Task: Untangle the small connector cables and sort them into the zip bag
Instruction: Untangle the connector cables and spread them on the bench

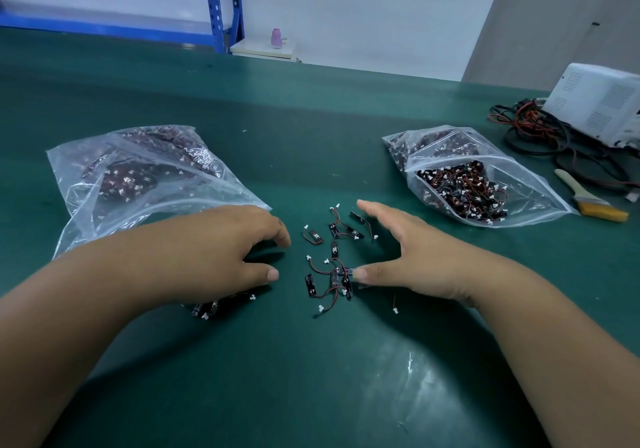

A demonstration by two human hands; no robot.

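Left hand [225, 247]: fingers loosely curled, grasping nothing | Right hand [408, 257]: fingers released, thumb touching connector cables [332, 260] scattered on worktop [311, 378] between both hands | Left zip bag [138, 184], right zip bag [478, 177]: flanking, cable-filled

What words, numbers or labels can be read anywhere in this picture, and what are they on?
No text here can be read.
Loose cables: tiny white marks on their black tabs, too small to read.
White box: only patterns of dots, no legible label.
Pink bottle: too blurred to tell.
Left bag and right bag: no printing visible on the clear plastic.
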